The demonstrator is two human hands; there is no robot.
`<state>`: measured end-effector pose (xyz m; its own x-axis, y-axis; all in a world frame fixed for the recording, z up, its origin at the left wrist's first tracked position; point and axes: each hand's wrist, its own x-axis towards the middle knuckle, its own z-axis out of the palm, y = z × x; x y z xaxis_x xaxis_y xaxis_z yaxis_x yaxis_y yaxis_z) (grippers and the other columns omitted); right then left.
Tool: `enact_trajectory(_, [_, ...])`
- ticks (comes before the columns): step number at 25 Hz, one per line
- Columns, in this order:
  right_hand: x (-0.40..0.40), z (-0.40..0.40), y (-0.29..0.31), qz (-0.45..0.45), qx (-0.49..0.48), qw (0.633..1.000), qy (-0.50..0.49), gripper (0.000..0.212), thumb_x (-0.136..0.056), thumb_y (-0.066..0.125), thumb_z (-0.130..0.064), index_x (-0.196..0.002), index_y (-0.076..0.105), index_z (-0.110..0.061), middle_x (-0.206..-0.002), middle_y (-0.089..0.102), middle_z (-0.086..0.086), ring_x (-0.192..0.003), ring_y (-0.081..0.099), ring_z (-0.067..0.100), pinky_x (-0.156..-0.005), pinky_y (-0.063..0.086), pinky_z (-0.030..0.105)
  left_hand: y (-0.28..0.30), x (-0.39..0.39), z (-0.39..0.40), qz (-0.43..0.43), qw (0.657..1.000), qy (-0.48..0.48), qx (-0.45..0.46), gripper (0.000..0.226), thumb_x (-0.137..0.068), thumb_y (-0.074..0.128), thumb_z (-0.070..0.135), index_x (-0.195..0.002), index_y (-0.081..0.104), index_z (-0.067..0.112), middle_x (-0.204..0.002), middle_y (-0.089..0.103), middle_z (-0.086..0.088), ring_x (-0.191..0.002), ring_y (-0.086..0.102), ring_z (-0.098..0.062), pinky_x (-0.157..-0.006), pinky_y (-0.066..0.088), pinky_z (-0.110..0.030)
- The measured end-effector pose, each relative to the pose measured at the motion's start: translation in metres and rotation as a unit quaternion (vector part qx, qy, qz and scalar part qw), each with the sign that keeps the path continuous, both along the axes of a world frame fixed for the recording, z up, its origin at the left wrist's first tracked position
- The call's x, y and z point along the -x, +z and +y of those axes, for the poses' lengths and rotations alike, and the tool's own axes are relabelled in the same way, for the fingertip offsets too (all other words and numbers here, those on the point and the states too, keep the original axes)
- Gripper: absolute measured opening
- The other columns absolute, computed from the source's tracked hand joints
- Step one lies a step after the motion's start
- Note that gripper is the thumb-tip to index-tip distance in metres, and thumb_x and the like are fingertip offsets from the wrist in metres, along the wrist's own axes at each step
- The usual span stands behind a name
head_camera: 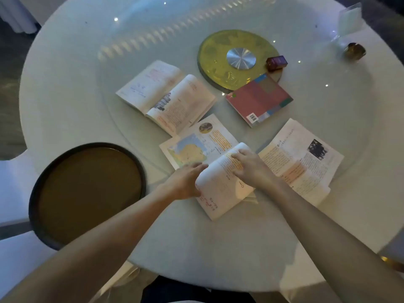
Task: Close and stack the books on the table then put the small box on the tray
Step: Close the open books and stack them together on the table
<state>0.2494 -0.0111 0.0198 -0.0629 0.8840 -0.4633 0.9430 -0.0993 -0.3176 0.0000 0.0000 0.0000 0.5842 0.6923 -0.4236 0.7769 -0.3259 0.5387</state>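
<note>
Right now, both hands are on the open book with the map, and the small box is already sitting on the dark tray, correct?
Not quite: the head view shows the small box beside the gold disc, not on the dark tray.

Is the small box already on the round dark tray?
No, the small box lies beside the golden disc, far from the tray.

Gold disc (218,62) with silver hub (241,58), upper centre of frame. Small brass-coloured object (354,51) upper right; clear plastic stand (349,19) just above it. White chair (13,184) at left edge.
</note>
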Motion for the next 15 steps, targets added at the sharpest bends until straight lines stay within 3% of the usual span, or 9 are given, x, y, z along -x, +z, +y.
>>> enact_trajectory(3, [-0.010,-0.001,-0.012,-0.028,0.004,0.999,-0.031,0.070,-0.096,0.062,-0.030,-0.159,0.033,-0.023,-0.171,0.014,0.015,-0.156,0.014,0.039,-0.124,0.022,0.050,-0.010,0.001,-0.020,0.039,0.999,-0.015,0.007,0.095,-0.081,0.077,0.021,-0.159,0.023,0.019,-0.165,0.023,-0.005,-0.147,0.030,-0.029,-0.116,0.034,-0.042])
enact_trajectory(5, [-0.014,0.000,-0.019,-0.025,0.029,0.998,-0.051,0.074,-0.095,0.060,-0.026,-0.161,0.026,-0.023,-0.171,0.010,0.021,-0.155,0.018,0.041,-0.122,0.027,0.050,-0.021,-0.001,-0.034,0.063,0.998,-0.016,-0.022,0.090,-0.085,0.070,0.014,-0.160,0.020,0.019,-0.167,0.016,-0.006,-0.151,0.022,-0.028,-0.118,0.031,-0.041])
enact_trajectory(9, [-0.024,0.005,-0.027,0.020,0.048,0.995,-0.084,0.072,-0.091,0.053,-0.016,-0.158,0.029,-0.021,-0.160,0.035,0.016,-0.139,0.046,0.037,-0.107,0.046,0.048,-0.043,-0.007,-0.047,0.067,0.995,0.039,-0.062,0.086,-0.087,0.060,-0.001,-0.159,0.019,0.021,-0.168,0.012,-0.013,-0.153,0.015,-0.032,-0.120,0.023,-0.043])
enact_trajectory(12, [-0.033,0.005,-0.031,0.021,0.031,0.992,-0.125,0.067,-0.088,0.053,-0.017,-0.154,0.039,-0.018,-0.155,0.043,0.012,-0.140,0.044,0.035,-0.110,0.043,0.049,-0.055,-0.007,-0.053,0.014,0.994,0.059,-0.087,0.094,-0.079,0.077,0.003,-0.153,0.023,0.024,-0.158,0.030,-0.026,-0.145,0.032,-0.044,-0.112,0.037,-0.056])
enact_trajectory(15, [-0.042,0.012,-0.028,0.012,0.016,0.987,-0.160,0.065,-0.090,0.058,-0.025,-0.153,0.044,-0.017,-0.146,0.053,0.014,-0.135,0.047,0.036,-0.110,0.043,0.049,-0.062,0.001,-0.049,-0.082,0.991,0.060,-0.085,0.088,-0.075,0.085,0.031,-0.145,0.032,0.020,-0.145,0.049,-0.025,-0.130,0.053,-0.043,-0.098,0.051,-0.056])
